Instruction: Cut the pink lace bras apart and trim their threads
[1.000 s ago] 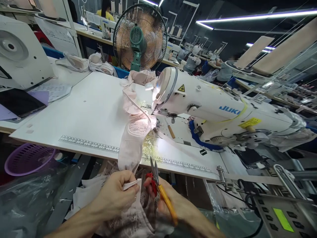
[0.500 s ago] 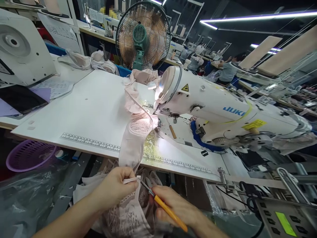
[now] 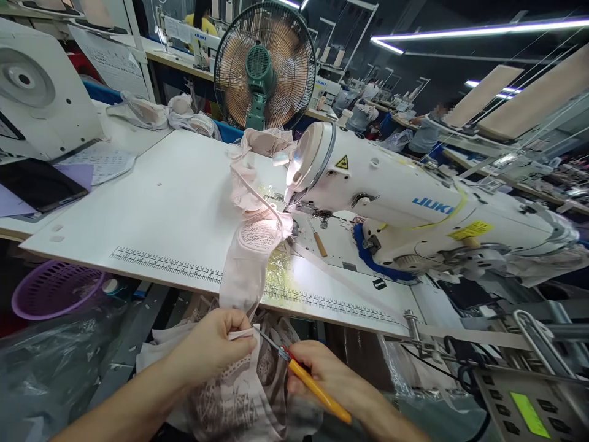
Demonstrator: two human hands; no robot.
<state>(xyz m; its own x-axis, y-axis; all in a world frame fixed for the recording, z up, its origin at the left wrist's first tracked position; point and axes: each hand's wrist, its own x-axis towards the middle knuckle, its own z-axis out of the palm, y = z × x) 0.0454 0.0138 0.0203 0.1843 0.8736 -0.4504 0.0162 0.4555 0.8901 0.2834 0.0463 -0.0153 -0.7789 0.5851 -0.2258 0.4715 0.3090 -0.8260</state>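
Observation:
My left hand point(image 3: 221, 337) pinches the folded edge of a pale pink bra point(image 3: 232, 396) with lace panels, below the table's front edge. In my right hand point(image 3: 326, 374) is a seam ripper point(image 3: 317, 390) with an orange handle and a thin metal shaft. Its tip points up and left, close to the fabric edge at my left fingertips; whether it touches cannot be told. Another pale pink bra piece point(image 3: 246, 270) runs from the needle area of the sewing machine point(image 3: 368, 178) over the table edge toward my left hand.
On the white table point(image 3: 161, 190) lies a small wooden-handled tool point(image 3: 318, 240) beside the machine. A fan point(image 3: 264, 67) stands behind. At left are a black phone point(image 3: 41, 184), papers and a purple basket point(image 3: 57, 291) below. A control box point(image 3: 529, 405) sits lower right.
The seam ripper and my right hand have shifted slightly right, its tip still close to the pinched edge. My left hand keeps its grip almost in place.

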